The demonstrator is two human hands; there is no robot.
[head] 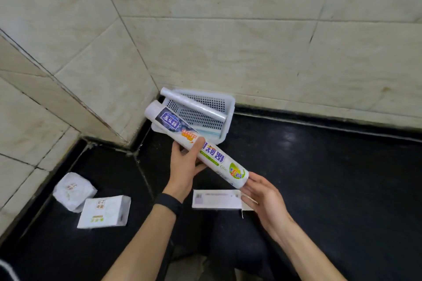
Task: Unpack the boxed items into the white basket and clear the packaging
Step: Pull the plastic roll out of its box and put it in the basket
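A long white roll with coloured printed labels (173, 125) is held slanted above the black counter, its far end over the near rim of the white perforated basket (229, 112). My left hand (186, 164) grips the roll near its middle from below. My right hand (262, 196) touches the roll's near end with spread fingers. Inside the basket lies a plain silvery roll (194, 104) and a pale blue flat item (209, 133). An empty long white box (215, 199) lies on the counter under my right hand.
A crumpled white wrapper (73, 190) and a small white printed box (105, 212) sit on the black counter (331, 178) at the left. Tiled walls meet in a corner directly behind the basket. A black band is on my left wrist.
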